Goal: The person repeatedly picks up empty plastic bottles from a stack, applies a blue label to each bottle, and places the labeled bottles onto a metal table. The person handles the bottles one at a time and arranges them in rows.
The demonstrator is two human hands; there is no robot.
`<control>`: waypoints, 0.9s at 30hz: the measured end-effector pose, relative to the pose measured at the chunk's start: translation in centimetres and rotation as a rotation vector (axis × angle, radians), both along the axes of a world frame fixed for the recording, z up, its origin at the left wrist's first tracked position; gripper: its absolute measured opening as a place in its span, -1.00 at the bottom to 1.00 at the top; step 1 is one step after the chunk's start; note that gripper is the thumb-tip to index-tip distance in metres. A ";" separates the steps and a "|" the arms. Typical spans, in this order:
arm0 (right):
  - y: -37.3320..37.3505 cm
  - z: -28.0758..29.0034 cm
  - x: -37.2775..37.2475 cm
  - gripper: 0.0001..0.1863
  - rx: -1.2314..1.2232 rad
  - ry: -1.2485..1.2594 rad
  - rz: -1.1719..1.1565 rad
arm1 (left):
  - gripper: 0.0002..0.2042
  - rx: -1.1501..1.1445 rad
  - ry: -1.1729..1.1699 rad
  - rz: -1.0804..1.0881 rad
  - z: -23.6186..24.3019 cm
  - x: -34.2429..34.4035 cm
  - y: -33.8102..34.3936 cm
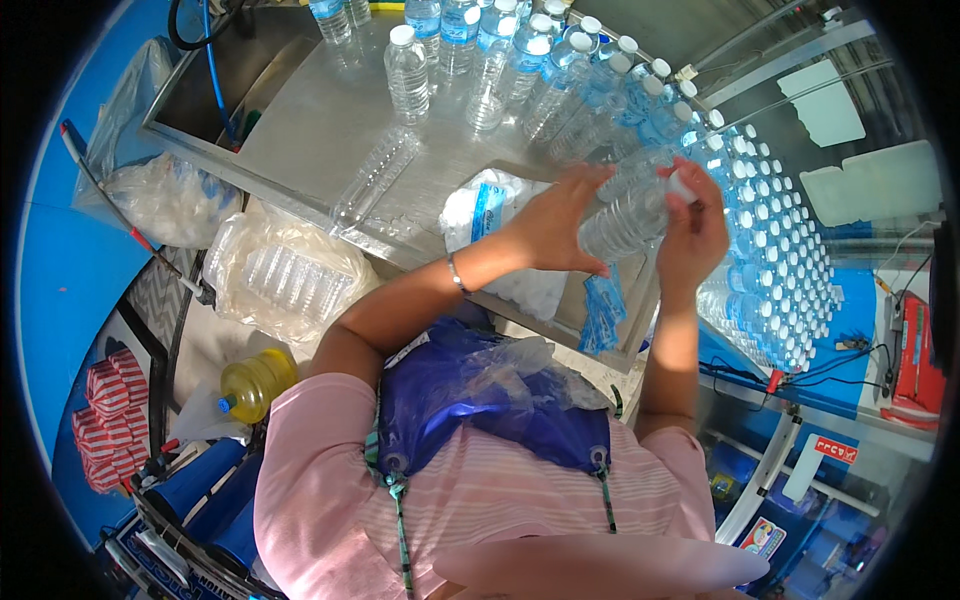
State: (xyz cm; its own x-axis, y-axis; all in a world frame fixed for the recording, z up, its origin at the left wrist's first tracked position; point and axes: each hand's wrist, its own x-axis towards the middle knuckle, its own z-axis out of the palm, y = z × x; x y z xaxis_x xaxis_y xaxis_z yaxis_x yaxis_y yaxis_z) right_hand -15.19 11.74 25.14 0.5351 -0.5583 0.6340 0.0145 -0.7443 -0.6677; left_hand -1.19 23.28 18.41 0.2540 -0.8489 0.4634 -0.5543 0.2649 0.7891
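Note:
A clear, unlabelled plastic bottle (625,220) is held tilted between my hands. My left hand (555,220) grips its body, while my right hand (695,220) has its fingers closed at the white cap (681,186). Below them, a loose stack of blue labels (603,315) lies at the front of the steel table (285,130), beside an open bag of white caps (465,210). Another clear bottle (375,180) lies on its side to the left, and an unlabelled capped bottle (408,80) stands behind it.
Rows of labelled bottles (760,250) fill the back and right. A sink (190,95) is at the back left. A bag of empty bottles (280,275), a yellow jug (255,385) and red-striped packs (110,420) sit at the left. A red appliance (910,360) and cables are at the right.

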 end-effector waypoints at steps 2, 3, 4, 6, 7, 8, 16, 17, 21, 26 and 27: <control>0.0 2.3 1.2 -0.73 0.270 -0.115 0.162 | -0.05 0.129 0.207 -0.086 1.5 -0.6 0.6; -0.4 3.0 2.2 -0.71 0.377 -0.159 0.277 | -0.10 0.125 0.310 -0.157 2.2 -0.4 1.4; -0.8 3.4 3.3 -0.69 0.504 -0.209 0.397 | -0.15 0.128 0.411 -0.226 2.7 0.0 2.2; -0.2 1.7 6.5 -0.67 0.935 -0.588 0.780 | -0.31 0.164 0.882 -0.613 3.5 1.4 3.8; 0.5 0.5 7.8 -0.65 1.117 -0.768 1.057 | -0.32 0.212 1.085 -0.685 3.7 2.1 4.8; 1.3 -0.5 8.9 -0.66 1.124 -0.801 1.125 | -0.33 0.247 1.283 -0.750 3.8 3.1 5.8; 1.6 1.0 11.2 -0.68 0.166 -0.115 0.643 | -0.30 0.251 1.285 -0.698 3.6 5.9 12.8; 1.6 1.5 11.6 -0.67 0.065 -0.169 0.747 | -0.29 0.220 1.544 -0.922 3.6 5.9 13.8; 2.3 2.4 12.8 -0.64 -0.331 -0.156 0.757 | -0.22 0.386 1.352 -0.824 4.2 7.3 15.2; 3.0 1.1 13.9 -0.63 -0.102 0.406 0.628 | -0.28 0.592 0.313 0.039 5.4 7.2 15.6; 3.0 0.5 14.4 -0.63 -0.095 0.452 0.613 | -0.30 0.651 0.064 0.247 5.2 6.8 15.7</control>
